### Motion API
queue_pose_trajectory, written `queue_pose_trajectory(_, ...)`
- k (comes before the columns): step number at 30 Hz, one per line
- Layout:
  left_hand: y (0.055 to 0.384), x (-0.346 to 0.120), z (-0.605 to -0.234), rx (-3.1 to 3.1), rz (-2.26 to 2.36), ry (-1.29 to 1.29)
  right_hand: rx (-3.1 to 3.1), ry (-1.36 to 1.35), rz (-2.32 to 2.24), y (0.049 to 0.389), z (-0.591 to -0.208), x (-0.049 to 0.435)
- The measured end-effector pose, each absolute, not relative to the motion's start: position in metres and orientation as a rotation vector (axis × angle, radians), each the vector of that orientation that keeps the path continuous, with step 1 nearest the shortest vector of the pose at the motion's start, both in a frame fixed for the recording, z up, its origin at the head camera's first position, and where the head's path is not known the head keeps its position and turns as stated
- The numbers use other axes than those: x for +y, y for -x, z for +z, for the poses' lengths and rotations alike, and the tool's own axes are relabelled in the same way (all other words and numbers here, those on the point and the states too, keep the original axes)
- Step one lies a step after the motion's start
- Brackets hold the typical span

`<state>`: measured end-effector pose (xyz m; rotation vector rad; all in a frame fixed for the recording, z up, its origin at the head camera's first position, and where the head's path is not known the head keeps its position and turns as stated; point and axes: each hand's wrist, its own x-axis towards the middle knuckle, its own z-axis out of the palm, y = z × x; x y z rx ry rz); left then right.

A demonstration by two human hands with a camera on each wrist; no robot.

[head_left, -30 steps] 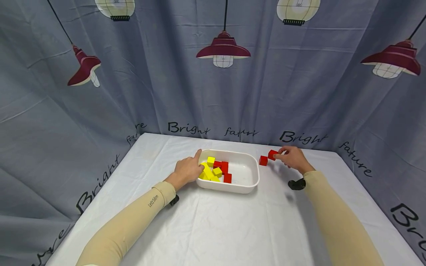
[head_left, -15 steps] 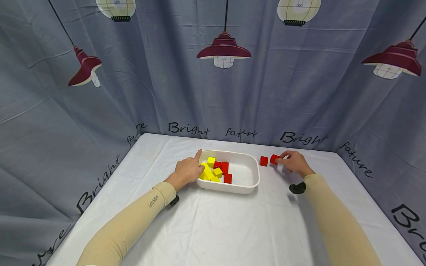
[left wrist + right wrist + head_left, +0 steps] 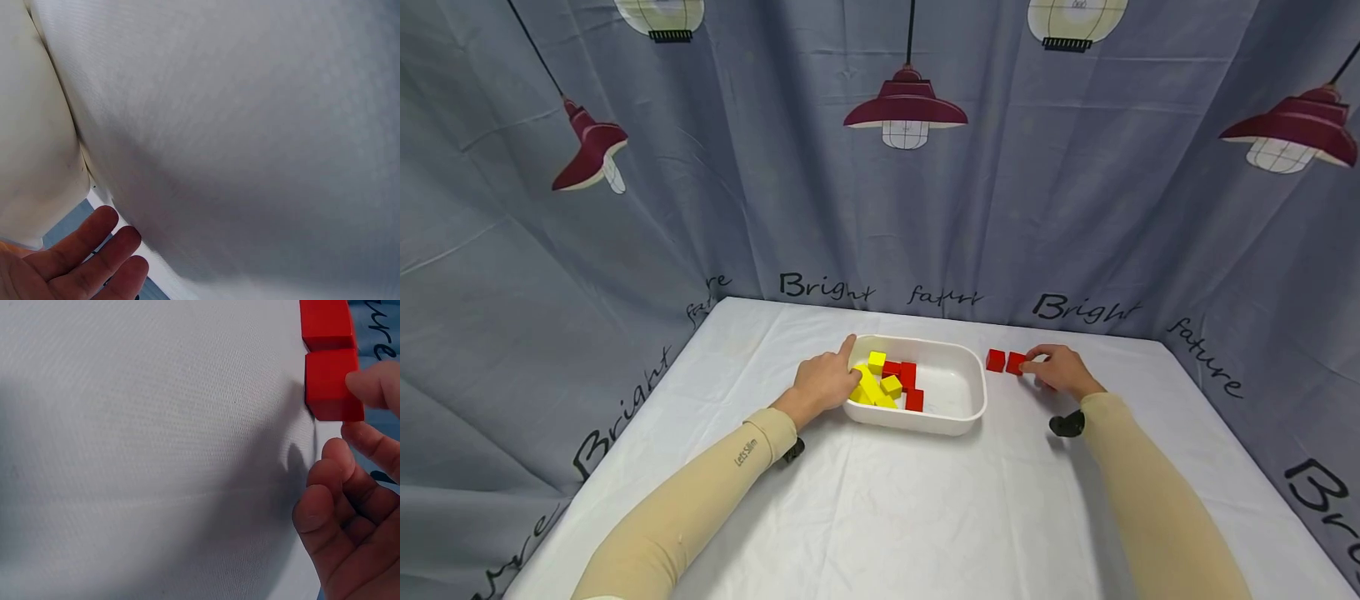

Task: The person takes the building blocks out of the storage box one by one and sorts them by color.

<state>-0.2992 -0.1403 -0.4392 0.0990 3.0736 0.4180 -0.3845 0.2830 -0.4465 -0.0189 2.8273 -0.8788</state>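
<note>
Thumb and index finger of my right hand (image 3: pixel 1063 369) pinch a red cube (image 3: pixel 1015 363) on the white tablecloth, right of the box. Close on its left stands a second red cube (image 3: pixel 996 360); in the right wrist view this other cube (image 3: pixel 326 324) seems to touch the held cube (image 3: pixel 330 385). My left hand (image 3: pixel 822 383) grips the left end of the white plastic box (image 3: pixel 917 421), thumb over the rim. In the left wrist view, several fingers (image 3: pixel 103 259) lie under the box's outer wall (image 3: pixel 37 137).
Inside the box, yellow blocks (image 3: pixel 877 362) crowd the left end, with red blocks (image 3: pixel 914 400) beside them toward the middle. A grey printed curtain (image 3: pixel 760 167) hangs behind the table's far edge. Dark wrist cameras (image 3: pixel 1067 424) hang below both wrists.
My right hand has brought the pinched red cube nearer to me, then left against the other red cube, narrowing the gap. The left hand and the box have stayed in place.
</note>
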Motion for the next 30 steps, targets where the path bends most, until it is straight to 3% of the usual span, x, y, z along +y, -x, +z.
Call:
queue_pose_trajectory(19, 0.299, -0.14, -0.437, 3.074, 0.401, -0.1, 2.797, 0.017, -0.892, 0.383, -0.443, 0.272)
queue_pose_trajectory(30, 0.298, -0.139, -0.438, 3.079, 0.414, -0.098, 2.907, 0.174, -0.87, 0.385, -0.447, 0.265)
